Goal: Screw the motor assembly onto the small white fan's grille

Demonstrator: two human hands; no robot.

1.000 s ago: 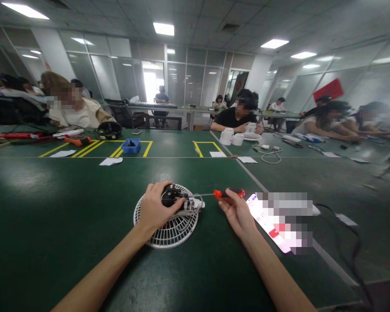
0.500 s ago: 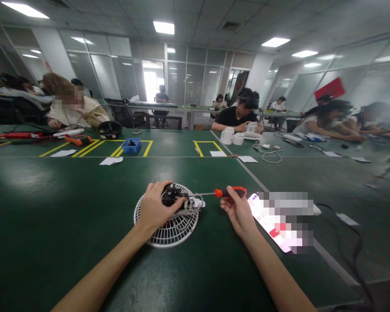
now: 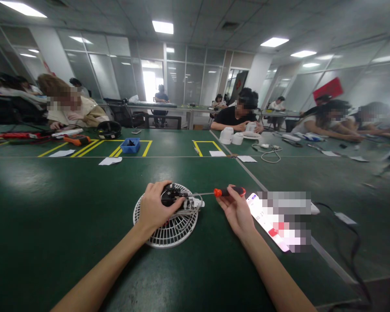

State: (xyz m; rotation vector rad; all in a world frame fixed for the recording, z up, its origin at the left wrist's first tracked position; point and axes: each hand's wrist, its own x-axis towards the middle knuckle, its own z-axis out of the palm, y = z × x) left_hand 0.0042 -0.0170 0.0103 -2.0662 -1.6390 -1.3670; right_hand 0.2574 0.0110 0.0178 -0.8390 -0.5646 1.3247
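Note:
My left hand is wrapped round a black fan motor that rests on a round white fan grille. My right hand grips the red and black handle of a screwdriver between thumb and fingers. Its thin shaft runs level to the left, and the tip meets the motor assembly near my left thumb; the exact contact point is too small to make out. A white plastic part and grey wires lie over the grille, to the right of the motor.
A lit phone lies beside my right wrist, with a black cable further right. Beyond are a blue bin, paper slips, white cups and a coiled cable. A person sits across the green table.
The fingers of my right hand have shifted along the screwdriver handle, which looks turned about its axis. My left hand and the motor have stayed in place.

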